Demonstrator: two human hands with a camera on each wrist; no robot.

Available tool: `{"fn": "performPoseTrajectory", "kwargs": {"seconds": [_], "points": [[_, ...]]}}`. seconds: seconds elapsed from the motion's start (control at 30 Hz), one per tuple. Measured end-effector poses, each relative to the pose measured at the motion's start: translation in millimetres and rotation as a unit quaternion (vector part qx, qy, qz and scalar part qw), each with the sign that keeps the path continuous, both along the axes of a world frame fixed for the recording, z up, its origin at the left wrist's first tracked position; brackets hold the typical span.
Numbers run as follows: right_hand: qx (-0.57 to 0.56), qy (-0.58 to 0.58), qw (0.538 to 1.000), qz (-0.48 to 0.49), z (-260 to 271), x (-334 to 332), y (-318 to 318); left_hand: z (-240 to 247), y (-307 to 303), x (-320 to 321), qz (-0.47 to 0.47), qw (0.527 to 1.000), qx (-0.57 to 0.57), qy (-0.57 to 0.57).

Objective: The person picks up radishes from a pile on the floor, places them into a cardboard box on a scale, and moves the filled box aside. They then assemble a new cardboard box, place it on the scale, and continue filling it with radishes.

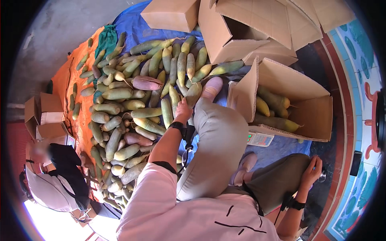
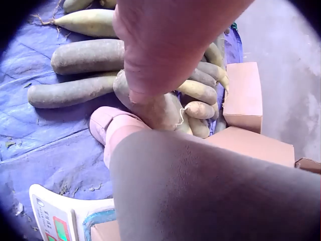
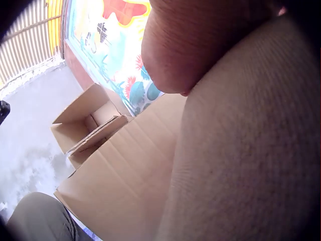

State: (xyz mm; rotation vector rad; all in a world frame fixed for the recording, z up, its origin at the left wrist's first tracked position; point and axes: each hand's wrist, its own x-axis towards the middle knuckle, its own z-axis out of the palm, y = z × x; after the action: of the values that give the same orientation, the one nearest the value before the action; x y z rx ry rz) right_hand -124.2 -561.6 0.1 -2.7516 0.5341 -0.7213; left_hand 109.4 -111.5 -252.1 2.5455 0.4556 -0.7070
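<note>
My left hand [image 1: 183, 110] reaches down beside the left shoe [image 1: 212, 87] and grips a thick green radish [image 1: 193, 94] at the edge of the pile. In the left wrist view, the thumb side of that hand [image 2: 155, 55] lies over the pale radish [image 2: 163, 111], and the far fingers are hidden. More long green radishes [image 2: 88, 56] lie on the blue sheet right next to it. My right hand [image 1: 311, 172] rests on the right knee and holds nothing; the right wrist view shows part of this hand [image 3: 175, 55] against the trouser leg.
An open cardboard box [image 1: 297, 80] on the right holds several radishes. A digital scale [image 1: 260, 139] sits beside it. More cardboard boxes [image 1: 241, 24] stand at the back. The large radish pile [image 1: 120, 94] spreads leftward over blue and orange sheets. Another person [image 1: 56, 180] sits at lower left.
</note>
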Motion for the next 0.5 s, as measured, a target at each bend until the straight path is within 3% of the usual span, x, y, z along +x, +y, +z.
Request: {"fn": "performPoseTrajectory", "kwargs": {"seconds": [0.2,0.3,0.4,0.5], "points": [[0.012,0.012,1.0,0.007,3,8,6,-29,2,13,0.031,0.999,0.039,0.01],[0.02,0.025,0.999,0.007,5,12,11,-37,4,20,0.047,0.994,0.053,0.081],[0.021,0.027,0.999,0.012,8,17,16,-37,9,21,0.05,0.994,0.022,0.09],[0.033,0.028,0.999,0.012,11,21,22,-31,8,21,0.087,0.996,-0.001,0.032]]}}
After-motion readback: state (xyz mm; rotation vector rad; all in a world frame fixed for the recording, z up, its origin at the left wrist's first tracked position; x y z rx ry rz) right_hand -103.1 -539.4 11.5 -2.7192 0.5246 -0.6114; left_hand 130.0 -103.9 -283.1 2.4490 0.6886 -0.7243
